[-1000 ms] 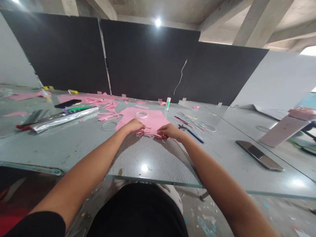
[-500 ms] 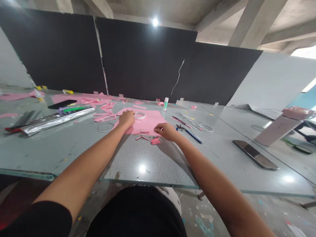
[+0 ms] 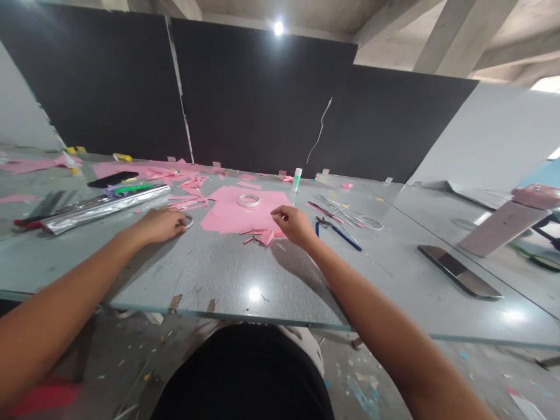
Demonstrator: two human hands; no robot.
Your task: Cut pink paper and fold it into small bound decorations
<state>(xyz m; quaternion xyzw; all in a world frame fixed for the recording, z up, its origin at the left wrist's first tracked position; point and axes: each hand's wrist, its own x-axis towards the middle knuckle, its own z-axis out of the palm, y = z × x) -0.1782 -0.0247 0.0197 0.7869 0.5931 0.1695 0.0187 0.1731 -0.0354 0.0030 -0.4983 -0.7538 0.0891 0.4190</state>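
Note:
My left hand [image 3: 160, 225] rests on the glass table [image 3: 227, 274], fingers curled over the left side of a thin clear ring [image 3: 191, 220]. My right hand [image 3: 292, 225] hovers at the right edge of a pink paper sheet [image 3: 227, 214], thumb and fingers pinched together; what they hold is too small to make out. A white tape roll [image 3: 248, 200] lies on the sheet. Small folded pink pieces [image 3: 259, 236] lie at the sheet's near edge, between my hands and closer to the right one.
A silver foil roll [image 3: 105, 205], a black phone [image 3: 111, 178] and pink scraps [image 3: 184, 175] lie to the left. A glue stick [image 3: 297, 179] stands at the back. Right of my hand are a blue pen [image 3: 345, 237] and a dark flat slab [image 3: 459, 273].
My left hand left the folded pink pieces, passed the tape roll and moved left to the thin ring. My right hand let go of the pieces and lifted slightly.

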